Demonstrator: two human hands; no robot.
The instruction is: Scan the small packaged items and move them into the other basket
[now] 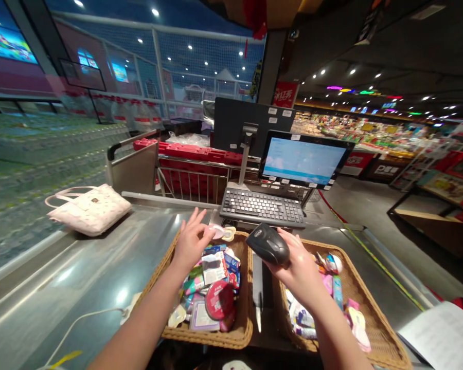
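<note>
My right hand (299,267) is closed round a black handheld barcode scanner (269,242), held above the gap between two wicker baskets. My left hand (191,239) pinches a small pink and cream packet (221,233) over the far rim of the left basket (170,331), other fingers spread. The left basket is full of several small packaged items, including a round red tin (219,299). The right basket (374,318) holds several small pastel packets.
A grey keyboard (263,207) and a lit screen (304,160) stand just beyond the baskets. A pale pink handbag (90,208) lies on the steel counter (81,277) at left. Red shopping baskets sit behind a rail. Papers (443,336) lie at right. A white cable (81,318) runs along the counter.
</note>
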